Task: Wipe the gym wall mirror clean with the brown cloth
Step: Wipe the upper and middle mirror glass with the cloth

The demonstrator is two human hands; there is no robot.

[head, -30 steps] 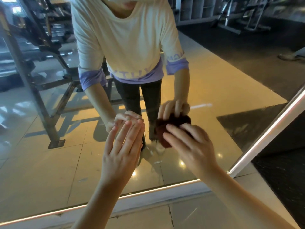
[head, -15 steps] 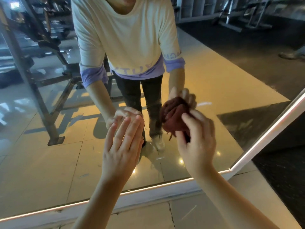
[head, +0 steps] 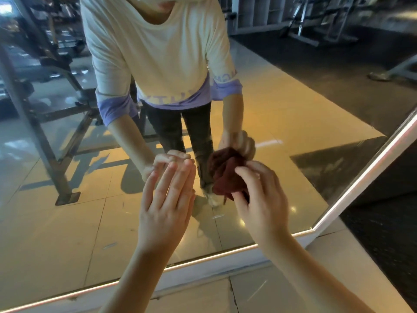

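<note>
Grips the brown cloth [head: 225,175] bunched into a wad in the right hand [head: 259,199], fingers curled round it, held against the lower mirror [head: 67,222], probably as a firm pad for rubbing. Lays the left hand [head: 169,199] flat beside it, fingers straight and together, fingertips [head: 180,165] touching the mirror, seemingly as a brace. Shows faint streaks [head: 109,245] above the lit bottom edge [head: 203,259].

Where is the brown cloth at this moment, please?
In the head view, right of centre, the brown cloth is bunched in the right hand, beside the left hand.
</note>
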